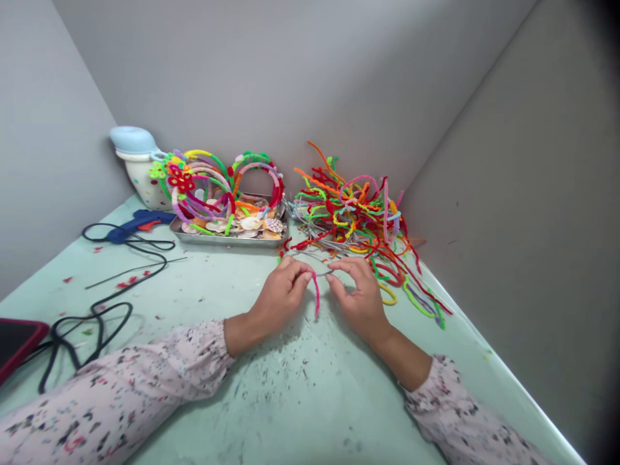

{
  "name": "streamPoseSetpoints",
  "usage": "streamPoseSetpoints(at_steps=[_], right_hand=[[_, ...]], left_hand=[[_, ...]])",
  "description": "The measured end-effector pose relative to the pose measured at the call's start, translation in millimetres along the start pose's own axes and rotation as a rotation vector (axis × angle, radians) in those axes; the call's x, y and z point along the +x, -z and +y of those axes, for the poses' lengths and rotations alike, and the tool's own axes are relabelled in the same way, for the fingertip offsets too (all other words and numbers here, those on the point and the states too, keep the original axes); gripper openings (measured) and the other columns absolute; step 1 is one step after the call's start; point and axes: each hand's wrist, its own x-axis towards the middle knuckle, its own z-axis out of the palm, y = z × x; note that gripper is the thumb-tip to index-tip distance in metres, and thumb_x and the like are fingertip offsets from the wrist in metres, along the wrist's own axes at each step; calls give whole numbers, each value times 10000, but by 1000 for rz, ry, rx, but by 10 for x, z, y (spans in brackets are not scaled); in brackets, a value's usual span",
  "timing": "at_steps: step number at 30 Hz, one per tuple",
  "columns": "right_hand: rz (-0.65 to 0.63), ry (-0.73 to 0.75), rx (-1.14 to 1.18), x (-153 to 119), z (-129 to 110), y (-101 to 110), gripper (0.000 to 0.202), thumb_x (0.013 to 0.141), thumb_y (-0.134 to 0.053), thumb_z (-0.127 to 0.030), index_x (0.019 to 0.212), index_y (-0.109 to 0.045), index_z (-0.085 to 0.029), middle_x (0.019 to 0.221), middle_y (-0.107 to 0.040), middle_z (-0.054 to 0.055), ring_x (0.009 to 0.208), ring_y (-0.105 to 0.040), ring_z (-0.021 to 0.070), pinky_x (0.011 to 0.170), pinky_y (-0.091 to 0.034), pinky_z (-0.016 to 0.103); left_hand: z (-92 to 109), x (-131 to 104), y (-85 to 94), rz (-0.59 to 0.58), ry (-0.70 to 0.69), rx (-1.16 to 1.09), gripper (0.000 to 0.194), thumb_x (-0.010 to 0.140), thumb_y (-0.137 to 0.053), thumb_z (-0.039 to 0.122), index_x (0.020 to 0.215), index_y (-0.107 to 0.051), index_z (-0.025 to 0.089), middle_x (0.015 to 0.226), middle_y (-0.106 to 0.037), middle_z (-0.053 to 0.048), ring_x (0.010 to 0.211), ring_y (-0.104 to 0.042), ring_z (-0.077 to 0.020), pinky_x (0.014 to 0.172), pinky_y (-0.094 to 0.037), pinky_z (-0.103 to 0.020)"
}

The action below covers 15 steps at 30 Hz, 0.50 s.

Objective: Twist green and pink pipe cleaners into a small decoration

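Between the fingers of my left hand (281, 290) is a bright pink pipe cleaner (317, 302), its free end hanging down over the table. That hand also pinches one side of a thin grey hoop (322, 274), which looks like a bare headband. My right hand (359, 298) has thumb and forefinger closed around the hoop's other side. The fingers hide part of the hoop and the place where the pipe cleaner meets it. Just beyond my hands lies a tangled heap of coloured pipe cleaners (349, 210), with grey hoops (334, 243) at its front.
A metal tray (227, 241) holds shells (250, 223) and wrapped headbands (261, 166). Left of it are a blue glue gun (126, 229), a black cord (99, 309) and a white bin with a blue lid (133, 139). A red-edged device (19, 345) lies far left. Walls enclose the table's back.
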Motion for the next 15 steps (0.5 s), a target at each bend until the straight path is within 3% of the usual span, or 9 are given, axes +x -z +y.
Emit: streamPoseSetpoints(at_steps=[6, 10, 15], right_hand=[[-111, 172, -88, 1, 23, -14, 184, 818, -622, -225, 999, -617, -256, 995, -600, 55, 971, -558, 222, 854, -455, 409], [-105, 228, -99, -3, 20, -16, 140, 828, -620, -222, 965, -608, -243, 952, -620, 50, 930, -566, 213, 813, -456, 390], [-98, 246, -102, -8, 40, -24, 115, 832, -626, -233, 944, -607, -245, 924, -632, 38, 910, -571, 209, 799, -457, 385]], left_hand=[[22, -25, -16, -66, -28, -46, 214, 917, -424, 231, 876, -621, 159, 804, -523, -22, 803, -523, -158, 754, -409, -282], [29, -41, -26, -71, -34, -82, 186, 909, -439, 233, 875, -605, 158, 825, -538, -23, 805, -520, -155, 755, -403, -280], [14, -50, -38, -77, 59, -201, 114, 900, -460, 245, 938, -535, 169, 839, -557, -8, 767, -508, -138, 696, -398, -255]])
